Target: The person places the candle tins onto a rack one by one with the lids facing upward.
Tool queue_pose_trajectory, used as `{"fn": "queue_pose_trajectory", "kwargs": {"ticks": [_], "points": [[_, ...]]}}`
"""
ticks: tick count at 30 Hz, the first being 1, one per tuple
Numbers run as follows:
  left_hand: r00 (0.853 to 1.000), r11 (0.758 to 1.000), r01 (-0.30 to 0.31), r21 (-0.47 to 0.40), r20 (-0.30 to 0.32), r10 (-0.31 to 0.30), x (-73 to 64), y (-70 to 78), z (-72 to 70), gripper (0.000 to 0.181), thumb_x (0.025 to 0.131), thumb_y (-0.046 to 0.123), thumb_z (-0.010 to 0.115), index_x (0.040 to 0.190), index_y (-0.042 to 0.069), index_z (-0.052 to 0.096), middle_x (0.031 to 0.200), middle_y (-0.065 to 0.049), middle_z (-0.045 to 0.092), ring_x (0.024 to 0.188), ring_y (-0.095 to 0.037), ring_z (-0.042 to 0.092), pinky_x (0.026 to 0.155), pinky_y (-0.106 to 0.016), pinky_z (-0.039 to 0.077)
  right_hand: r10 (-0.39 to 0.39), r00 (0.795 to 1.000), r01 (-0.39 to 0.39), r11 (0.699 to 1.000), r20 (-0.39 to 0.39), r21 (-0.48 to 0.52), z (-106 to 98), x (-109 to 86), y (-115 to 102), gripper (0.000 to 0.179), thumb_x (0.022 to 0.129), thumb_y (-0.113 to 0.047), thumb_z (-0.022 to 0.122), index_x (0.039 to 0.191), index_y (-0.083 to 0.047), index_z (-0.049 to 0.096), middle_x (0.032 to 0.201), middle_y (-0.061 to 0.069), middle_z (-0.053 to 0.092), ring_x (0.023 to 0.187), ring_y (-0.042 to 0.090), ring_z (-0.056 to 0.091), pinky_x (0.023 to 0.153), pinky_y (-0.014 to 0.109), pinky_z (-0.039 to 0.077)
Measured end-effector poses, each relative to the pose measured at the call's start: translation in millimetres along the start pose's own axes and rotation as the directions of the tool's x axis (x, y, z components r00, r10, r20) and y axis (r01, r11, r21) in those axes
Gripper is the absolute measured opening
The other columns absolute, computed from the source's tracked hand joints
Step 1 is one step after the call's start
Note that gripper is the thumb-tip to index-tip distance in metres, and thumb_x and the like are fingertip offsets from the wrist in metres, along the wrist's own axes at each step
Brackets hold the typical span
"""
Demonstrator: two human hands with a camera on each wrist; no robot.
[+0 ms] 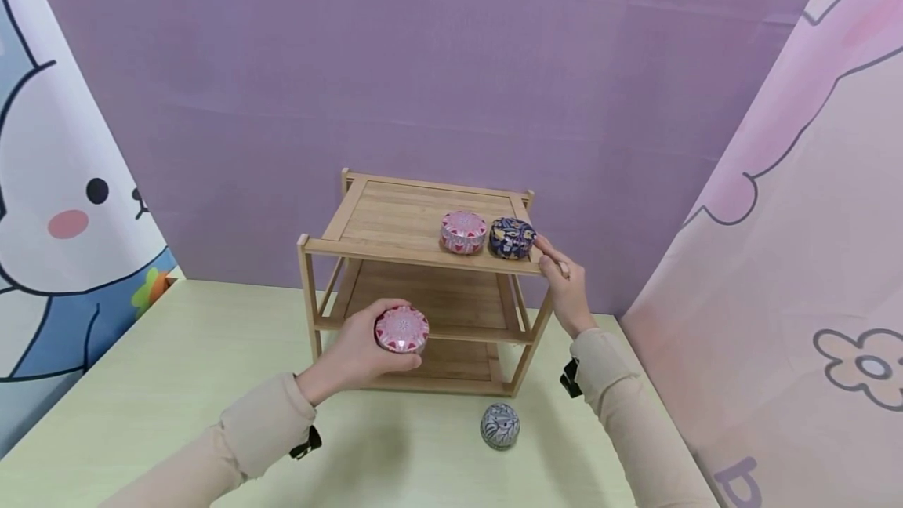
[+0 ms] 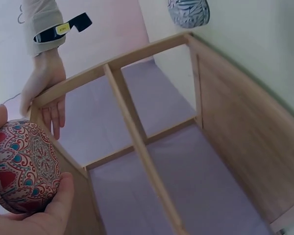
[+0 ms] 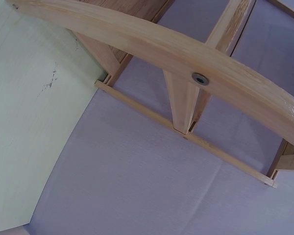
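Observation:
My left hand [image 1: 360, 347] holds a round pink-and-red patterned tin [image 1: 402, 329] between thumb and fingers, in front of the shelf's middle tier. Its mandala-like print shows closely in the left wrist view, where the same tin [image 2: 27, 166] is at the left edge. With my right hand [image 1: 567, 292] I grip the front right top corner of a wooden three-tier shelf [image 1: 395, 210]. A fingertip there reaches the side of a navy floral tin [image 1: 512, 238]. Beside that one on the top tier stands another pink tin [image 1: 462, 232]. In the right wrist view the shelf's side frame [image 3: 201, 63] shows.
A grey-and-white patterned tin [image 1: 500, 426] stands on the pale green table [image 1: 233, 351], in front of the shelf's right side. Behind the shelf rises a purple backdrop [image 1: 451, 85]. Cartoon-printed panels stand at the left [image 1: 70, 179] and right [image 1: 790, 273].

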State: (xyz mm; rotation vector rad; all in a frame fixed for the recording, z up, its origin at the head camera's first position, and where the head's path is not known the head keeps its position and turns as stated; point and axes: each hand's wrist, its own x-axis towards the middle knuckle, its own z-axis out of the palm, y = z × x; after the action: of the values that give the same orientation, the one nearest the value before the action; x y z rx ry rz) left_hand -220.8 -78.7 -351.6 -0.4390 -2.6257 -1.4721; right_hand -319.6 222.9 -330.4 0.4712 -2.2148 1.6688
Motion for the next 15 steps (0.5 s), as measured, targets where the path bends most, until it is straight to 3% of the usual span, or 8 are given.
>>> {"fn": "queue_pose_trajectory", "kwargs": {"ticks": [6,15], "points": [[1.0,0.999,-0.023,0.026,-0.009,0.024,4.1,9.6,-12.5,0.073,0.062,0.031,0.081,0.125,0.014,0.048,0.115,-0.007,0.059,0.101,-0.022,0.058,0.083,-0.038,0.051,-0.001,1.0,0.001,1.0,0.005,0.015,0.4,-0.7,-2.1,0.04,0.095,-0.025,0.044,0.133,-0.01,0.046,0.142,0.001,0.04,0.135,0.012,0.029,0.11,0.035,0.028],[0.997,0.996,-0.079,0.031,-0.009,0.08,12.8,37.0,-31.6,0.074,0.064,0.028,0.08,0.128,0.016,0.046,0.116,-0.008,0.058,0.101,-0.022,0.057,0.083,-0.037,0.051,-0.006,1.0,0.006,1.0,0.011,0.011,-0.3,-1.1,-0.8,0.042,0.095,-0.026,0.044,0.133,-0.01,0.045,0.142,0.002,0.04,0.135,0.012,0.029,0.111,0.035,0.027]]}}
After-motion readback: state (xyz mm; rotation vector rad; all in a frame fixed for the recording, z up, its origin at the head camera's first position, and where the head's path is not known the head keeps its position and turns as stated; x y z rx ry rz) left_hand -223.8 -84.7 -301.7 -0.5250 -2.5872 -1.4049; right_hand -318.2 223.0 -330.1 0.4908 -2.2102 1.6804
